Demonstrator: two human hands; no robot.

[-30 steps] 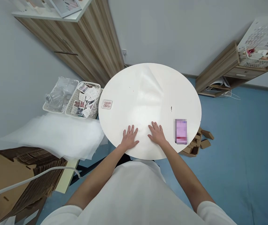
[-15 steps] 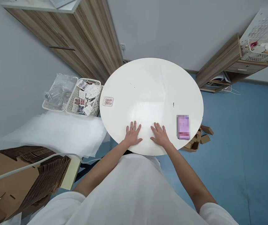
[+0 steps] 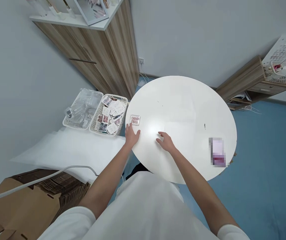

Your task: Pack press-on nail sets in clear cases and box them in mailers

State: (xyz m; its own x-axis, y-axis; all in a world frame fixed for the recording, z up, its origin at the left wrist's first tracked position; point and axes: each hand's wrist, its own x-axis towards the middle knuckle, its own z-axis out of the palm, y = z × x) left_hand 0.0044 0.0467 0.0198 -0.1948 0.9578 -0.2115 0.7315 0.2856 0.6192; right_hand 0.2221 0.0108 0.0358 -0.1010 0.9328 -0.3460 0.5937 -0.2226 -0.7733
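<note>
Left hand: the left hand (image 3: 131, 136) is open at the left edge of the round white table (image 3: 178, 110), thumb apart from the fingers, gripping nothing; its fingertips reach the small clear case, though whether they touch it I cannot tell.
Right hand: the right hand (image 3: 167, 142) is loosely open and empty, fingers slightly bent, over the table's near left part; contact with the top is unclear.
Clear case: the small clear case (image 3: 135, 120) lies flat near the table's left edge, with rows of reddish pieces showing.
Purple item: a pixelated purple rectangle (image 3: 218, 153) lies near the table's right edge.
Dark mark: a small dark mark (image 3: 204, 126) sits on the table's right part.
Baskets: left of the table, a white basket (image 3: 125, 111) holds printed cards (image 3: 113, 111); farther left, a white bin (image 3: 76, 126) holds clear plastic packages (image 3: 85, 105).
Sheets: white sheets (image 3: 73, 150) spread left of the table's near side.
Cardboard: folded brown cardboard (image 3: 28, 206) stands well left of the table, nearer the person.
Cabinet: a wood-grain cabinet (image 3: 88, 53) rises beyond the table's far left.
</note>
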